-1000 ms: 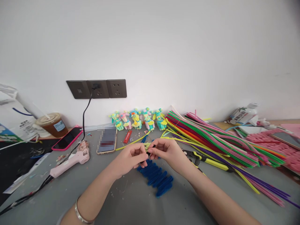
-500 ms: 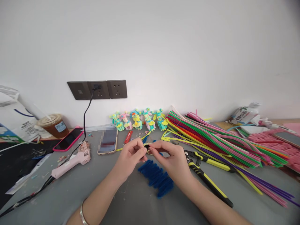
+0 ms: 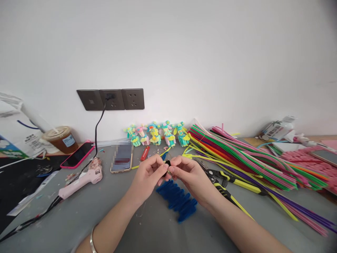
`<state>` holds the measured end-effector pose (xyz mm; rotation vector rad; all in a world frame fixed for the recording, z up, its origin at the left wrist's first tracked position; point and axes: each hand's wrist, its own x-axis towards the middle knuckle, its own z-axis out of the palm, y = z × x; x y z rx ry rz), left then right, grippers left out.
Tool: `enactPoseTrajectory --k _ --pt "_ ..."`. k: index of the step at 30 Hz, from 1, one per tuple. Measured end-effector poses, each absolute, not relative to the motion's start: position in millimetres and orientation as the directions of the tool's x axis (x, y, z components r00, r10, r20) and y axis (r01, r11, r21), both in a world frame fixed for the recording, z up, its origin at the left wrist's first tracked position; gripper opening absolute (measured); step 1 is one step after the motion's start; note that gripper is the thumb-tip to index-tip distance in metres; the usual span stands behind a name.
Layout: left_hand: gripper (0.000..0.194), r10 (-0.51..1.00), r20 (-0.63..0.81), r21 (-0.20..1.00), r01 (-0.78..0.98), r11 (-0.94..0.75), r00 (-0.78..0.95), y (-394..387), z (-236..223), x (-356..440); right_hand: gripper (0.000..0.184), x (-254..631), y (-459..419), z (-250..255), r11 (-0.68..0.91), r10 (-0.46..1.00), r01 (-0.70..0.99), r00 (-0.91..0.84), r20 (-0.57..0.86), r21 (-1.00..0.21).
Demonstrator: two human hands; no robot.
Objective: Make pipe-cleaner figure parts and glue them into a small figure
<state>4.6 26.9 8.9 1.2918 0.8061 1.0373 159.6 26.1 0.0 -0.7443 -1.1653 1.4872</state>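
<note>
My left hand (image 3: pixel 149 175) and my right hand (image 3: pixel 188 174) meet above the grey table (image 3: pixel 110 211), fingertips pinched together on a small dark piece with a bit of yellow pipe cleaner (image 3: pixel 167 163). Just below the hands lies a row of short folded blue pipe cleaners (image 3: pixel 179 200). A silver bracelet sits on my left wrist. Yellow-handled pliers (image 3: pixel 229 184) lie beside my right forearm.
A big pile of coloured pipe cleaners (image 3: pixel 252 161) fills the right side. Several small pipe-cleaner figures (image 3: pixel 158 133) stand by the wall. A pink glue gun (image 3: pixel 81 177), two phones (image 3: pixel 121 157), a red lighter (image 3: pixel 144 153) and an iced drink cup (image 3: pixel 61 138) lie left.
Both hands stayed together, working the small piece; the long yellow strand seen at first is now drawn into the pinch. The view shifted slightly.
</note>
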Motion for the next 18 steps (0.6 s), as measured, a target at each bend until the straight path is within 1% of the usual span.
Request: enactPoseTrajectory --k 3,5,7,10,13,18 --pt "0.032 0.905 0.015 0.97 -0.224 0.09 0.425 25 12 5 0.023 159 25 1 -0.119 0.92 -0.472 -0.383 0.082 -0.873" --pt "0.032 0.883 -0.039 0.951 -0.254 0.176 0.467 24 14 5 0.027 159 24 1 -0.164 0.895 -0.511 -0.436 0.089 -0.844" --pt "0.034 0.858 -0.086 0.925 -0.28 0.258 0.506 24 15 4 0.028 160 23 1 -0.177 0.877 -0.517 -0.469 0.104 -0.837" --pt "0.033 0.834 -0.14 0.891 -0.299 0.341 0.533 23 14 4 0.022 163 25 1 -0.128 0.855 -0.482 -0.497 0.15 -0.867" --pt "0.031 0.816 -0.198 0.863 -0.297 0.408 0.544 24 11 4 0.017 168 30 3 -0.01 0.84 -0.424 -0.495 0.223 -0.906" --pt "0.028 0.802 -0.247 0.829 -0.31 0.466 0.544 28 9 4 0.014 177 37 4 0.102 0.874 -0.359 -0.413 0.256 -0.928"
